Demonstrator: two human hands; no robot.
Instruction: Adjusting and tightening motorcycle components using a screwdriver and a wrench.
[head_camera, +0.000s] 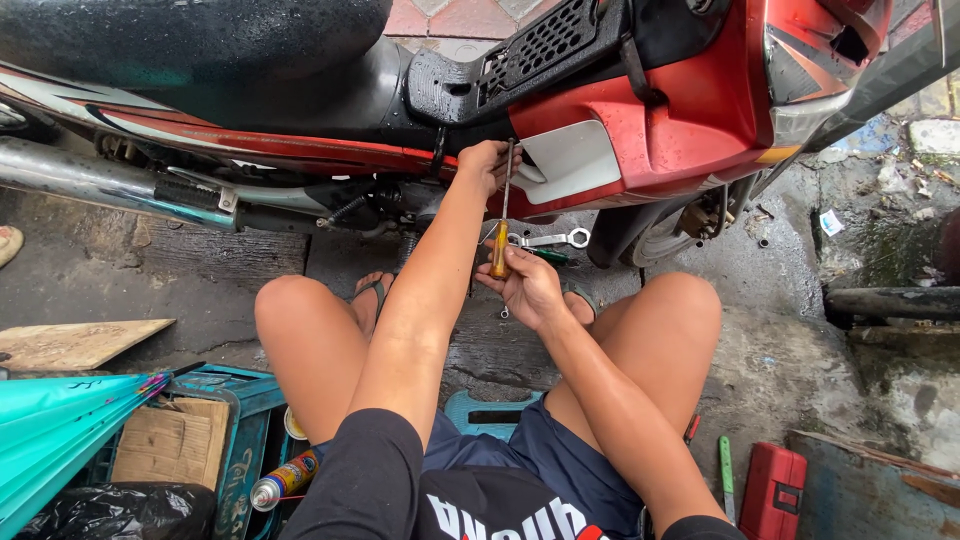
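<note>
Right hand curled tight around the screwdriver by its yellow handle, shaft pointing far, up at the red motorcycle panel; left hand fingers closed at the tip there; spanners lie on the ground just right

Teal umbrella lower left; spray can beside crate; red case lower right.

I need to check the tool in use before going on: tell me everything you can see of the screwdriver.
The screwdriver has a translucent amber handle, plastic by the look, and a thin dark metal shaft. It stands nearly upright, tip up against the red motorcycle panel. The right hand grips the handle; the left hand is closed around the shaft near the tip, which is hidden.
</note>
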